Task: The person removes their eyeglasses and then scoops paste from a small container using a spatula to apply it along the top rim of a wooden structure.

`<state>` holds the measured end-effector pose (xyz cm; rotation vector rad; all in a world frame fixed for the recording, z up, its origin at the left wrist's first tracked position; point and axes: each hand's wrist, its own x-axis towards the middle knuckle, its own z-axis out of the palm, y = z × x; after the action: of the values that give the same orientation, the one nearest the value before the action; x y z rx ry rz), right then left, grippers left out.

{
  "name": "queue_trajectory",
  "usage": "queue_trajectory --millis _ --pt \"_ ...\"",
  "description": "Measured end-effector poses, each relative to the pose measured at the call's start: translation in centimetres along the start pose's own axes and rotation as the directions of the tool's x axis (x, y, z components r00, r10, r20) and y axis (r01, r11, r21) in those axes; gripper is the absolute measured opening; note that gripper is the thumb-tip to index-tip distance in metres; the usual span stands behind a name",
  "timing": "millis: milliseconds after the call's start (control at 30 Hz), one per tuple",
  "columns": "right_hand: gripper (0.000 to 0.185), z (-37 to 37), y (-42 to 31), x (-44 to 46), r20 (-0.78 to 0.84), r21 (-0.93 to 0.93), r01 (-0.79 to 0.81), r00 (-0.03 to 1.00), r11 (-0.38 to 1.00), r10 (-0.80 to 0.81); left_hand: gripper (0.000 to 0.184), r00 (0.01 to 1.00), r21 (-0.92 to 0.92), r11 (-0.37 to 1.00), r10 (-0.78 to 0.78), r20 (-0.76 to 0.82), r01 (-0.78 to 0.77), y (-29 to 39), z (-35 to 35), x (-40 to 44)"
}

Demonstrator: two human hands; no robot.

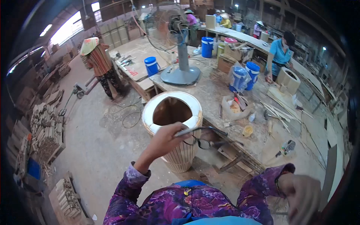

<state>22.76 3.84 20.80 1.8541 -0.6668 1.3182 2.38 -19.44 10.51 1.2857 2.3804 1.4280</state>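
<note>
My left hand [167, 141] is closed around a dark metal tool [202, 132] with long thin arms and a ring-like part; its exact kind is unclear. The tool is held over the front rim of a tall round ribbed wooden drum [180, 155]. A white ring-shaped top [192, 105] with a rounded triangular opening caps this drum, which stands on the floor beside the workbench. Low at the right, my right hand [303, 195] is smeared by motion, away from the drum. Its fingers are not clear enough to read.
A pedestal fan [181, 75] stands on the workbench [225, 108]. Blue buckets [151, 66], a plastic bag [236, 107] and wood strips [279, 114] lie about. A co-worker [280, 52] works at the right; another person [99, 62] stands at the left, beyond stacked wood [47, 129].
</note>
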Motion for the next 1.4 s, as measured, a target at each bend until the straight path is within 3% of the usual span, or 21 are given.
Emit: queue_trajectory --millis 33,67,100,133,200,267,333,367,467,533,600,633,700,800,900,933,1133,1200,1267,1333,1400 --pt "0.017 -0.3 -1.8 0.2 -0.038 -0.078 -0.266 0.964 0.961 0.263 0.015 0.994 -0.154 0.985 0.07 -0.084 -0.082 -0.9 -0.2 0.0" --pt "0.03 -4.3 -5.8 -2.6 0.186 -0.113 -0.381 0.899 0.918 0.396 0.016 0.996 -0.228 0.974 -0.02 -0.082 0.001 -0.6 -1.0 -0.3" --pt "0.032 -5.2 -5.2 -2.6 0.126 -0.134 -0.558 0.81 0.819 0.573 0.017 0.992 -0.37 0.929 -0.021 -0.127 -0.028 -0.1 -1.4 -0.4" --pt "0.04 -3.8 -8.0 -9.3 -0.443 -0.467 -0.531 0.832 0.707 0.333 0.019 0.984 -0.502 0.862 -0.03 -0.173 -0.062 0.2 -1.7 -0.6" --pt "0.047 -2.7 -2.2 -7.8 -0.757 -0.619 -0.782 0.619 0.073 0.208 0.022 0.955 -0.578 0.791 0.03 -0.295 -0.203 0.5 -2.2 -0.9" --pt "0.059 -2.8 0.2 -8.0 -0.837 -0.491 -0.871 0.477 0.014 0.27 0.025 0.926 -0.651 0.675 0.135 -0.354 -0.347 1.2 -2.6 -1.2" --pt "0.065 -2.3 1.6 -7.5 -0.801 -0.414 -0.899 0.436 0.147 0.41 0.035 0.853 -0.653 0.565 0.211 -0.477 -0.505 2.3 -2.2 -1.0" --pt "0.073 -1.9 2.4 -7.2 -0.778 -0.473 -0.874 0.474 0.112 0.412 0.036 0.831 -0.633 0.552 0.244 -0.5 -0.543 3.1 -2.1 -0.9" --pt "0.053 -0.4 3.7 -6.1 -0.659 -0.699 -0.715 0.649 0.01 0.38 0.039 0.835 -0.659 0.514 0.298 -0.462 -0.549 4.8 -2.7 -1.1" --pt "0.039 0.1 4.7 -5.2 -0.598 -0.748 -0.656 0.731 0.1 0.33 0.039 0.838 -0.757 0.371 0.339 -0.428 -0.537 5.0 -2.8 -1.2" --pt "0.033 0.5 5.2 -4.7 -0.598 -0.72 -0.667 0.736 0.19 0.316 0.038 0.85 -0.768 0.372 0.31 -0.426 -0.521 5.3 -3.1 -1.6" --pt "0.033 0.6 5.2 -4.6 -0.599 -0.715 -0.672 0.731 0.194 0.327 0.036 0.813 -0.774 0.3 0.384 -0.437 -0.557 5.5 -3.2 -1.4" --pt "0.032 0.8 5.1 -4.6 -0.409 -0.798 -0.549 0.797 0.249 0.444 0.028 0.747 -0.765 0.206 0.47 -0.47 -0.61 5.7 -3.2 -1.3" --pt "0.03 1.0 5.4 -3.7 -0.443 -0.675 -0.633 0.759 0.379 0.478 0.016 0.765 -0.788 0.255 0.524 -0.374 -0.56 6.5 -4.2 -2.2" --pt "0.028 1.1 5.6 -3.1 -0.472 -0.451 -0.71 0.704 0.541 0.53 0.016 0.75 -0.826 0.213 0.576 -0.324 -0.521 6.7 -4.7 -1.7" --pt "0.028 0.9 5.6 -3.1 -0.467 -0.438 -0.71 0.703 0.551 0.536 0.017 0.74 -0.847 0.219 0.619 -0.263 -0.485 6.5 -5.2 -1.8" --pt "0.02 -0.5 4.4 -3.5 -0.54 -0.175 -0.737 0.627 0.653 0.562 0.015 0.717 -0.767 0.285 0.627 -0.305 -0.575 5.4 -9.8 -1.3" --pt "0.023 1.6 6.5 -3.0 -0.498 -0.268 -0.566 0.774 0.78 0.39 0.014 0.7 -0.749 0.285 0.64 -0.316 -0.598 5.7 -9.6 0.1" --pt "0.016 2.7 6.0 -2.5 -0.586 -0.23 -0.582 0.723 0.78 0.367 0.013 0.695 -0.738 0.287 0.64 -0.326 -0.611 5.6 -10.3 -4.5" --pt "0.026 1.0 4.9 -2.4 -0.397 -0.401 -0.467 0.864 0.788 0.31 0.012 0.699 -0.739 0.284 0.631 -0.335 -0.611 6.9 -8.0 -7.2" --pt "0.032 1.3 4.3 -1.6 -0.373 -0.377 -0.501 0.852 0.779 0.368 0.011 0.696 -0.743 0.27 0.629 -0.346 -0.613 6.3 -9.5 -8.8"
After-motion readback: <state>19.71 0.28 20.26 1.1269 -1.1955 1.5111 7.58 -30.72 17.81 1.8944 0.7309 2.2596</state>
